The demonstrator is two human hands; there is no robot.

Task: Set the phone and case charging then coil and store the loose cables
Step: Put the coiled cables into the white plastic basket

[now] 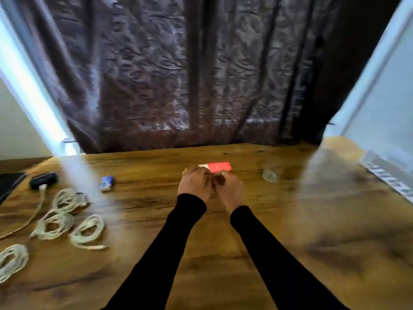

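My left hand (pixel 194 183) and my right hand (pixel 230 189) are together at the middle of the wooden table (pixel 223 253), fingers curled, right in front of a red and white flat object (pixel 218 167). What the fingers hold is hidden and blurred. Several coiled white cables (pixel 55 222) lie at the left. A black charger block (pixel 43 180) with a white cable (pixel 38 206) plugged in sits at the far left. A small blue and white case (pixel 107 182) lies near it.
A clear glass (pixel 272 172) stands to the right of my hands. A dark flat device (pixel 9 182) lies at the left edge. A brown curtain (pixel 190 74) hangs behind the table, and a white frame (pixel 380 108) borders the right.
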